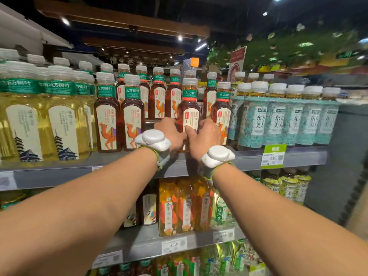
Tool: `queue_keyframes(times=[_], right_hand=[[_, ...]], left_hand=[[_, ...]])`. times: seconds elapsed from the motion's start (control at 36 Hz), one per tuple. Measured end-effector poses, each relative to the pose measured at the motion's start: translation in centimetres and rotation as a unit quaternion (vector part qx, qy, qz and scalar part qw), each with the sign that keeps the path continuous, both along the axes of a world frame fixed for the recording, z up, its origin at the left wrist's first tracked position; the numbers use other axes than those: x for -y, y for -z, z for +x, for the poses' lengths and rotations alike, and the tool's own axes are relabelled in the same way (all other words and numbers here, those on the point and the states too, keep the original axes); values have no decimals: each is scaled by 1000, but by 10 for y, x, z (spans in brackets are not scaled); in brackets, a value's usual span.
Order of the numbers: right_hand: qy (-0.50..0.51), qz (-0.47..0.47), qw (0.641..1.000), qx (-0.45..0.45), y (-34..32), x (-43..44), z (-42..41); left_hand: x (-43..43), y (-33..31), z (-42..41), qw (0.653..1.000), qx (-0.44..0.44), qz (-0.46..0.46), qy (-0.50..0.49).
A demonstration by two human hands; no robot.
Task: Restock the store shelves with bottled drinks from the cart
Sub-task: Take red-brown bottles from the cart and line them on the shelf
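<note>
Fingers of the left hand (171,134) and right hand (206,136) curl round the lower half of one dark tea bottle (189,108), gripping it from either side, with the thumbs nearly meeting on its label. The bottle stands upright at the front edge of the top shelf (59,174), between camel-label neighbours. Each wrist carries a white puck, two in all (152,139) (218,156), on grey-green straps.

Four dark teas make the front row, the held one included; about six more stand behind. To the left crowd yellow teas (61,116) with pagoda labels, too blurred at the edge to count. To the right stand teal-wrapped bottles (278,120), six across the front and three caps behind them.

One green tag (273,156) hangs on the top shelf's grey rail. The lower shelf (147,240) holds three orange bottles (185,206) side by side, and its rail bears three white tags (174,245).

Overhead is a dark ceiling with wooden beams (123,18) and small spotlights; blurred greenery (298,48) hangs at the right.
</note>
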State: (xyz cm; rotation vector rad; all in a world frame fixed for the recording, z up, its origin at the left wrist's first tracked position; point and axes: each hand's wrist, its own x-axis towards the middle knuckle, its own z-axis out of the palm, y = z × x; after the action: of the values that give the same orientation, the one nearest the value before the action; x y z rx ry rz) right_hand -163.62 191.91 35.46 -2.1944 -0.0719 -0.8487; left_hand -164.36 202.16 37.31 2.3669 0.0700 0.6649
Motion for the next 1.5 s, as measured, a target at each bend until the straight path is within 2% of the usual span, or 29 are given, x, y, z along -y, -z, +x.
queue_keyframes(times=[0.36,0.64,0.92,1.33,1.5], right_hand=[[-1,-97,995,-17,10,25,12],[-5,-132,990,-55,7,30,15],[2,-130,989,-67,8,31,18],[8,-140,987,-83,9,28,18],[0,-127,989,-79,7,28,16]], left_hand=[[23,0,39,999,-22,29,-20],[35,-5,52,996,-62,64,-20],[45,-8,44,997,-77,15,27],[45,-9,38,996,-88,17,25],[47,-5,24,999,-38,13,0]])
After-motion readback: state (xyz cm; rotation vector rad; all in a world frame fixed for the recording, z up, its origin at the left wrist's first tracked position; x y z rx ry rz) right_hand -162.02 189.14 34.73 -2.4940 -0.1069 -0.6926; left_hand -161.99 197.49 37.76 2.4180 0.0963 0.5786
